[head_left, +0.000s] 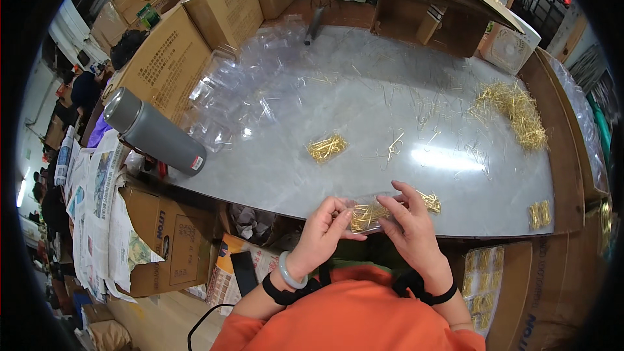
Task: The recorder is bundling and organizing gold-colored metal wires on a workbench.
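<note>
Between my hands, at the table's near edge, is a small clear plastic box (368,217) filled with gold-coloured wire hooks. My left hand (326,224) grips its left end with thumb and fingers. At the other end, my right hand (411,221) has its fingers on the box, with the index finger raised. A small bundle of gold hooks (429,202) lies just beyond my right hand. Farther out on the table sits another filled clear box (327,148). Whether the lid of the held box is closed cannot be made out.
Many clear plastic boxes (240,88) are heaped at the back left, beside a grey bottle (156,131). A pile of gold hooks (517,117) lies right, with loose hooks scattered mid-table. Cardboard walls (564,136) edge the grey table (260,175). Filled packs (482,286) stand in a carton lower right.
</note>
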